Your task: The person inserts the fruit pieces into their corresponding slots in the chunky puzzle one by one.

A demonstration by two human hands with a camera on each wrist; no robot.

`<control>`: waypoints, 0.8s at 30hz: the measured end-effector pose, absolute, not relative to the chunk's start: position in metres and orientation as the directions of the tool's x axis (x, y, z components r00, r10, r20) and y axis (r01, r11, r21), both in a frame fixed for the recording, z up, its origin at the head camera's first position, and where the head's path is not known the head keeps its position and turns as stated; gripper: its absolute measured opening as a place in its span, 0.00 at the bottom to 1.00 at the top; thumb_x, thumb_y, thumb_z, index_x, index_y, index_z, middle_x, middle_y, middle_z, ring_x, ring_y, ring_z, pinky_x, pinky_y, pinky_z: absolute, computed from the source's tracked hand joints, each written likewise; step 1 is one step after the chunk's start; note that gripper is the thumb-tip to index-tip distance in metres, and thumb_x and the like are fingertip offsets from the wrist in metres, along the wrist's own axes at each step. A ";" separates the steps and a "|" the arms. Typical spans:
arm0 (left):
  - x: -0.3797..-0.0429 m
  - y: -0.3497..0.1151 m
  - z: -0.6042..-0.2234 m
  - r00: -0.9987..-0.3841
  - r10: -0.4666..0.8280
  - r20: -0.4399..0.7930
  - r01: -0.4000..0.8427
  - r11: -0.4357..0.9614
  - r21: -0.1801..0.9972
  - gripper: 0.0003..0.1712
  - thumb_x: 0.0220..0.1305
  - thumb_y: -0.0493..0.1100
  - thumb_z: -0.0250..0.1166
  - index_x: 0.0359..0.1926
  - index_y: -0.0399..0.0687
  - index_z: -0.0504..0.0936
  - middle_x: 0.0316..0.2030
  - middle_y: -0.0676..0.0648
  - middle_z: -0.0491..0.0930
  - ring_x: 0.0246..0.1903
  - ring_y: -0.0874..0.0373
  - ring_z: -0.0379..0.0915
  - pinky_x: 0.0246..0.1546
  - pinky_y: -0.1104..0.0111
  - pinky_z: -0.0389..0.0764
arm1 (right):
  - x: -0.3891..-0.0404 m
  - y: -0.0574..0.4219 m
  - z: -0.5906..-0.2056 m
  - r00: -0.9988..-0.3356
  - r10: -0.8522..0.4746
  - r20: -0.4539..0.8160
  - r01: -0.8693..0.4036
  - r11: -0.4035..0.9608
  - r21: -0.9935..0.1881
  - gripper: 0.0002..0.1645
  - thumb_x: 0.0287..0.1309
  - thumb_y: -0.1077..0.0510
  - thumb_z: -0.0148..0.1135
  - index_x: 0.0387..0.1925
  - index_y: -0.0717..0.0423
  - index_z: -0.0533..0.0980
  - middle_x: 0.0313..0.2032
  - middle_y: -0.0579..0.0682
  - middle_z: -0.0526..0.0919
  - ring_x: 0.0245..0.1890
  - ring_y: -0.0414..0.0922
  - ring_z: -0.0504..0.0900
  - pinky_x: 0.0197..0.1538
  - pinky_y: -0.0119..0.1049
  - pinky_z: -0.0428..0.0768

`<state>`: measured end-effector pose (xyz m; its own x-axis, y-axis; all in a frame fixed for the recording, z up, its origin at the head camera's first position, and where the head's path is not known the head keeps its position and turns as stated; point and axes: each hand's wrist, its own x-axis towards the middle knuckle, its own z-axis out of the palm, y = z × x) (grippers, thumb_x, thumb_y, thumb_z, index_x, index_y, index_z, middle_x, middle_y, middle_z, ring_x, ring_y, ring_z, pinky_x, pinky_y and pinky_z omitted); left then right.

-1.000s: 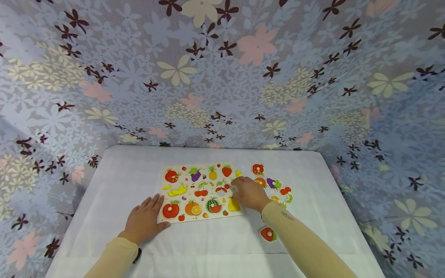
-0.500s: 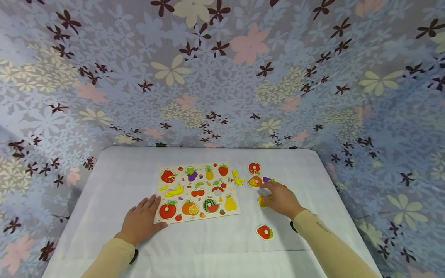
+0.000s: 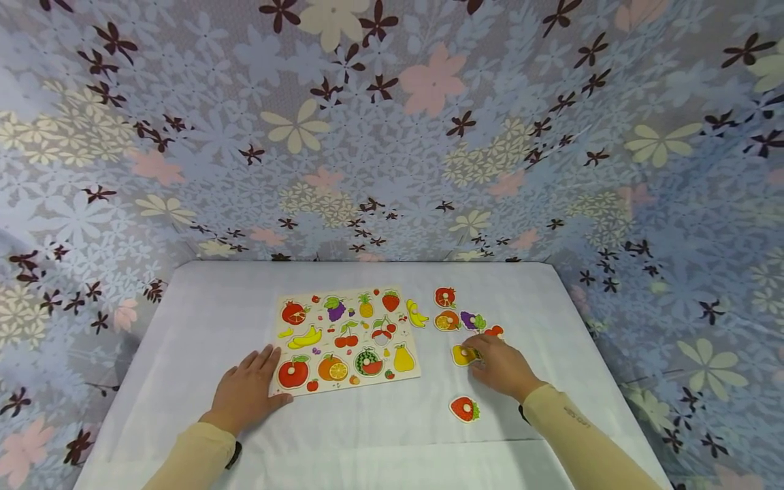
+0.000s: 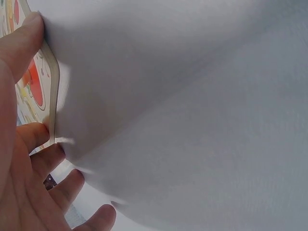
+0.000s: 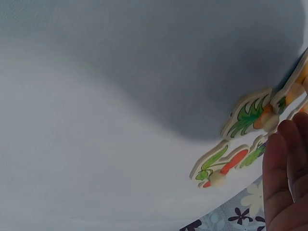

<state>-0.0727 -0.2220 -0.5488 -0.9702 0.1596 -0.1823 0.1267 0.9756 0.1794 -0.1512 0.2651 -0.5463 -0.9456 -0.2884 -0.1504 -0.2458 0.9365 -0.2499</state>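
Observation:
A wooden fruit puzzle board [image 3: 331, 346] lies on the white-covered table. My left hand [image 3: 248, 388] rests flat at its left edge, thumb by the near corner and fingers spread. To the right of the board, my right hand [image 3: 505, 364] reaches low over loose knobbed pieces. A yellow piece [image 3: 459, 356] shows just past its fingertips. In the right wrist view, extended fingers [image 5: 276, 163] lie beside a pineapple piece [image 5: 245, 118] and its knob; the thumb is hidden there. Cherries [image 5: 211, 166] lie next to the pineapple.
Loose banana [image 3: 417, 314], pomegranate [image 3: 445, 297], orange [image 3: 446, 320] and grape [image 3: 468, 320] pieces lie right of the board. A strawberry piece [image 3: 465, 410] lies nearer the front. Knobbed apple [image 3: 292, 374] and watermelon [image 3: 367, 363] pieces sit in the board. Floral cloth [image 3: 392, 170] hangs behind.
My right hand has moved from the board's right side to the loose pieces on the right, then slightly lower. My left hand has stayed at the board's left edge.

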 end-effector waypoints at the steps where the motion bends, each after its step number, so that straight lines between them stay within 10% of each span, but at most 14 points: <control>1: -0.073 -0.222 -0.549 -0.970 0.160 -0.182 0.128 0.976 0.179 0.58 0.52 0.67 0.72 0.74 0.38 0.63 0.71 0.35 0.62 0.67 0.33 0.57 0.60 0.35 0.64 | -0.151 0.264 -0.547 -0.946 -0.288 -0.148 -0.247 0.938 -0.244 0.28 0.51 0.55 0.77 0.55 0.47 0.80 0.57 0.49 0.80 0.59 0.52 0.77 0.61 0.55 0.74; 24: -0.074 -0.223 -0.551 -0.971 0.159 -0.178 0.127 0.976 0.179 0.58 0.52 0.66 0.73 0.74 0.38 0.63 0.71 0.35 0.62 0.68 0.33 0.57 0.61 0.35 0.64 | -0.155 0.248 -0.550 -0.916 -0.375 -0.141 -0.352 0.921 -0.167 0.26 0.51 0.57 0.77 0.55 0.50 0.81 0.54 0.48 0.82 0.58 0.50 0.78 0.61 0.51 0.75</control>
<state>-0.0741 -0.2233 -0.5511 -0.9710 0.1590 -0.1784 0.1270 0.9757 0.1785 -0.1547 0.2476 -0.5504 -0.9160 -0.3755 -0.1412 -0.3519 0.9211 -0.1667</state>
